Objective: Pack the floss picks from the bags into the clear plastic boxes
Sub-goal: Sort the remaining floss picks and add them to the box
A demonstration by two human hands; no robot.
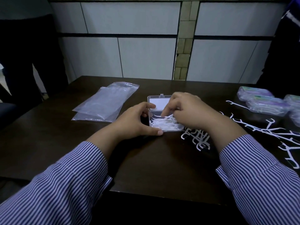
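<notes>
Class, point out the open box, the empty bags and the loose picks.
box [159, 102]: head view, white label inside its raised lid.
bags [106, 103]: head view, middle of the top bag.
picks [198, 138]: head view, pile near the box.

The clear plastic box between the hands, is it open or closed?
Open. The clear plastic box has its lid folded back flat on the table, and floss picks lie exposed inside.

Your clear box [162, 111] lies open mid-table, white floss picks [165, 125] heaped inside; loose picks [259, 129] scatter right, flat empty bags [105, 103] lie left

Dark wooden table [146, 168], white panelled wall [129, 18], dim light
</notes>
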